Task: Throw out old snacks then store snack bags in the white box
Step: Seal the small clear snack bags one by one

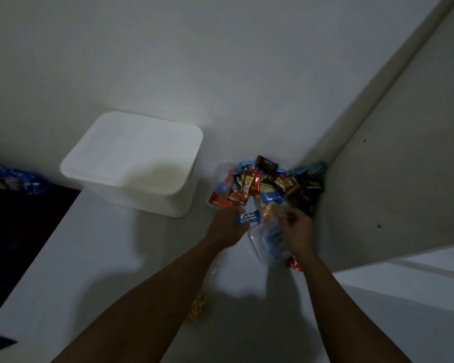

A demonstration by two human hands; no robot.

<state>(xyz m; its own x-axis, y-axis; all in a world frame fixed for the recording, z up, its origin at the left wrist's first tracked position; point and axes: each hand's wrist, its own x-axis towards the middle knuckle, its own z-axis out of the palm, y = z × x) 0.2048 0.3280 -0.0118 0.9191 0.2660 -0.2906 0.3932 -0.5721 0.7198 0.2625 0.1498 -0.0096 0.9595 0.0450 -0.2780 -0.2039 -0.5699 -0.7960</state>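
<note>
A white box (131, 163) with its lid on stands on the white surface at centre left. To its right, in the corner, lies a pile of snack packets (268, 182) in red, blue, black and orange wrappers. My left hand (224, 226) is closed on a small blue snack packet (248, 217) just in front of the pile. My right hand (296, 229) pinches the top of a clear plastic bag (268, 239) that holds blue packets. A red packet (295, 264) shows under my right wrist.
Walls close the corner behind and to the right of the pile. Some yellow-orange snacks (198, 309) lie on the surface between my forearms. A blue patterned bag (16, 180) lies at the far left, beyond the surface's dark left edge.
</note>
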